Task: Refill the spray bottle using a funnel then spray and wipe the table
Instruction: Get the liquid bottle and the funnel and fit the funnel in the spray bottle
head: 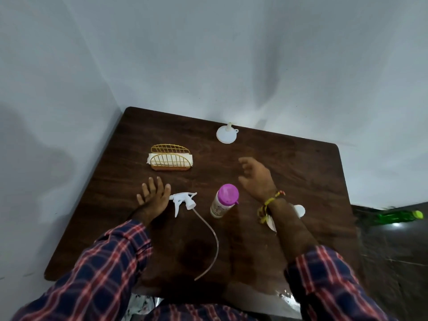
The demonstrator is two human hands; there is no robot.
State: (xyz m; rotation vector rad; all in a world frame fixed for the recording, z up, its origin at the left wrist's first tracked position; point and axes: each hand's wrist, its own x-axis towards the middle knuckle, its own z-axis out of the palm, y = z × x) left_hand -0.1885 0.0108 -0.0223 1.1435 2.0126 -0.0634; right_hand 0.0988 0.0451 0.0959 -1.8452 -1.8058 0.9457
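A white spray head (pixel 184 201) with a long curved dip tube lies on the dark wooden table (pixel 301 172), off its bottle. Just left of it my left hand (pixel 152 195) rests flat on the table, fingers straight. A small bottle with a pink cap (pixel 223 201) stands at the centre. My right hand (pixel 256 177) hovers beyond that bottle with loosely spread fingers, holding nothing. A white funnel (pixel 226 134) sits upside down near the table's far edge. Under my right forearm a white object (pixel 300 210) is mostly hidden.
A gold wire holder with white napkins (pixel 170 158) stands at the back left. A green bottle (pixel 400 216) lies on the floor to the right. Grey walls close in behind and to the left of the table.
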